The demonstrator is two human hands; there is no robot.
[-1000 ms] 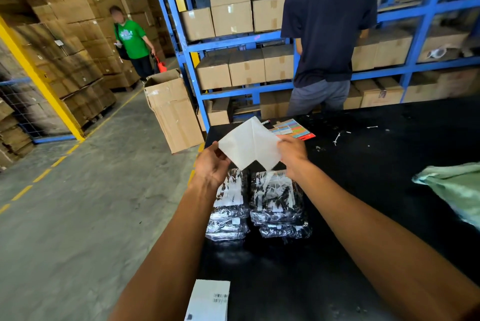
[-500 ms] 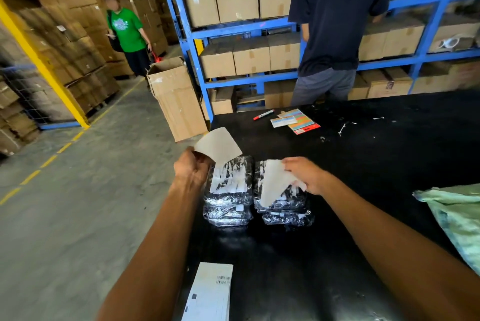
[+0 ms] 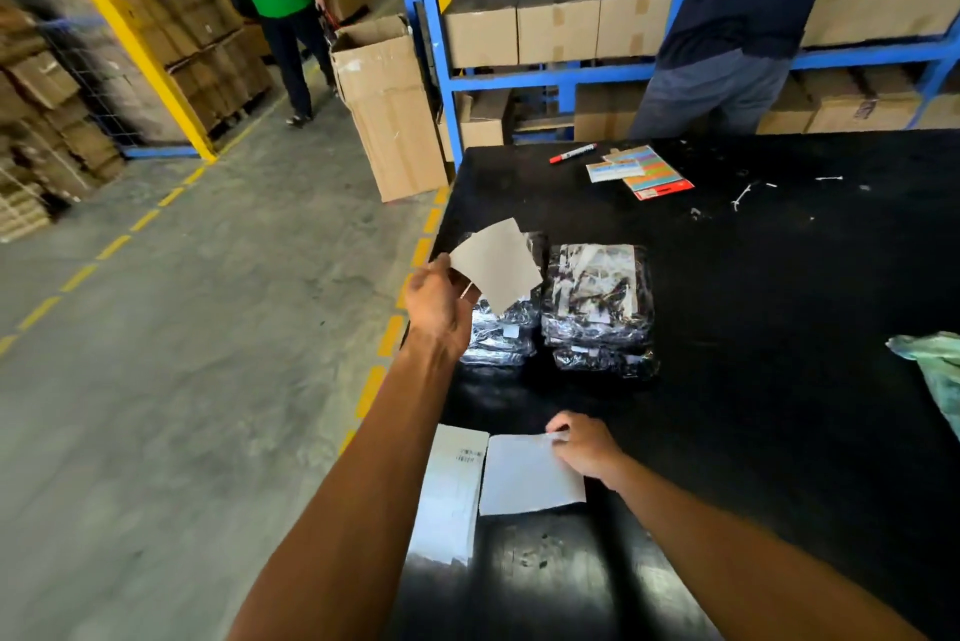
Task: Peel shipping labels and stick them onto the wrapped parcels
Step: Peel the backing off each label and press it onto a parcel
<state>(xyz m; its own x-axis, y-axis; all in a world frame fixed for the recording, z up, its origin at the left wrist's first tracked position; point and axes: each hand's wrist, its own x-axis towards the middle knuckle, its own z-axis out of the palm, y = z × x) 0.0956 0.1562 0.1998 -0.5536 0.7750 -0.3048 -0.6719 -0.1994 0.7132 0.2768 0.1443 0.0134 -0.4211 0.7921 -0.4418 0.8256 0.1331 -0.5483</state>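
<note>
With the left hand [image 3: 439, 308] pinching a blank sheet [image 3: 497, 262] above the wrapped parcels [image 3: 597, 300] near the table's [image 3: 779, 380] left edge, the right hand's [image 3: 584, 444] fingertips, pinching the next label's [image 3: 527, 474] corner at the near edge, should probably lift slowly to avoid tearing.

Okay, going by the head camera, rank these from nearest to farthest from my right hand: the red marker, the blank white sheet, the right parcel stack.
From the right hand:
1. Blank white sheet, under its fingertips.
2. Right parcel stack, mid-table ahead.
3. Red marker, far table edge.
</note>
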